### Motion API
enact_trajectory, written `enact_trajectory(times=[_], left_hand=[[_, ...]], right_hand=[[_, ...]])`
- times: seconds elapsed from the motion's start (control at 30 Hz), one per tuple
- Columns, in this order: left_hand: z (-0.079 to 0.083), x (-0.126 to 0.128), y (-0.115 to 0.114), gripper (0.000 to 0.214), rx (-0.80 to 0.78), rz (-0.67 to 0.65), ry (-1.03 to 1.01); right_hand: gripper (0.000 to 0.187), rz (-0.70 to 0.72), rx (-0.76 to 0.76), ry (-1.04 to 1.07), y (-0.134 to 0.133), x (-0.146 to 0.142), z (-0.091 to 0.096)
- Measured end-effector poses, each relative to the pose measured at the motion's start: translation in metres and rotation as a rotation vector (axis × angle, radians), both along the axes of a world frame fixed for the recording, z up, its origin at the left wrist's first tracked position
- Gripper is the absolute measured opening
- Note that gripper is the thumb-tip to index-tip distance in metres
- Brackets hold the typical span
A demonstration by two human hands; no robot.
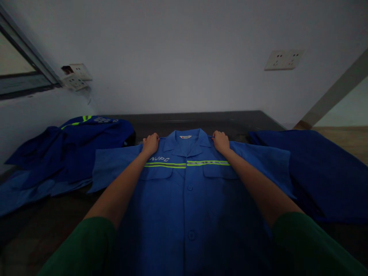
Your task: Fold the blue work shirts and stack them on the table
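Observation:
A blue short-sleeved work shirt [185, 199] lies spread out face up, its collar toward the wall and its sleeves out to both sides. Yellow-edged reflective stripes and white lettering cross the chest. My left hand [151, 143] is closed on the shoulder seam left of the collar. On the other shoulder, my right hand [221, 142] pinches the cloth in the same way. The fingertips of both hands are partly hidden in the fabric.
Crumpled darker blue garments [86, 147] lie in a heap at the left. On the right is a flat dark blue cloth [330, 172]. A dark tabletop [184, 117] meets the white wall [178, 57], which carries sockets [284, 59]; a loose socket plate [75, 81] hangs at left.

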State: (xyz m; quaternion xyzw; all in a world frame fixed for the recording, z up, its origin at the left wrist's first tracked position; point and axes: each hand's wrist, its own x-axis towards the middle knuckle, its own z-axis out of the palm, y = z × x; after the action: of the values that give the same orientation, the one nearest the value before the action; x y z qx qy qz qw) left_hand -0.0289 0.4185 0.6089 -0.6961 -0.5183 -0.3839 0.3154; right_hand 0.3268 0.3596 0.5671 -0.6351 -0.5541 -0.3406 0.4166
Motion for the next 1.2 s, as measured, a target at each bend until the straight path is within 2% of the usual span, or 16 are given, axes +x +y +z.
enact_trajectory(times=[0.17,0.27,0.37,0.5,0.57,0.67,0.8,0.87,0.97,1.03,1.13,1.2], left_hand=[[0.014,0.001,0.014,0.025,0.027,-0.023,0.007],[0.017,0.002,0.019,0.025,0.038,-0.034,0.016],[0.016,0.003,0.015,0.027,0.065,-0.027,0.012],[0.008,0.007,-0.002,0.038,0.179,-0.034,0.047],[-0.001,0.011,-0.012,0.039,0.205,-0.069,0.083],[-0.021,0.013,-0.022,0.040,0.112,-0.113,0.130],[-0.043,0.010,-0.032,0.050,-0.072,-0.141,0.171],[-0.047,0.009,-0.038,0.049,-0.069,-0.184,0.160],[-0.048,0.005,-0.058,0.042,0.110,-0.303,0.105],[-0.051,-0.001,-0.081,0.037,0.217,-0.390,0.085],[-0.064,-0.024,-0.128,0.035,0.252,-0.466,0.088],[-0.081,-0.049,-0.167,0.035,0.245,-0.496,0.069]], right_hand=[[0.021,-0.014,0.013,0.004,0.011,0.002,0.009],[0.022,-0.007,-0.001,-0.011,0.012,0.002,0.013],[0.023,0.002,-0.014,-0.019,0.006,0.000,0.014],[0.031,0.014,0.005,-0.067,-0.011,-0.006,0.011],[0.038,0.034,0.038,-0.090,-0.020,-0.010,0.004],[0.044,0.069,0.041,-0.119,-0.032,-0.015,-0.018],[0.055,0.101,-0.115,-0.132,-0.045,-0.019,-0.051],[0.056,0.128,-0.157,-0.124,-0.051,-0.020,-0.059],[0.053,0.181,-0.101,-0.128,-0.060,-0.021,-0.060],[0.049,0.236,-0.014,-0.153,-0.068,-0.022,-0.061],[0.044,0.375,0.117,-0.145,-0.092,-0.024,-0.072],[0.042,0.500,0.167,-0.087,-0.121,-0.024,-0.090]])
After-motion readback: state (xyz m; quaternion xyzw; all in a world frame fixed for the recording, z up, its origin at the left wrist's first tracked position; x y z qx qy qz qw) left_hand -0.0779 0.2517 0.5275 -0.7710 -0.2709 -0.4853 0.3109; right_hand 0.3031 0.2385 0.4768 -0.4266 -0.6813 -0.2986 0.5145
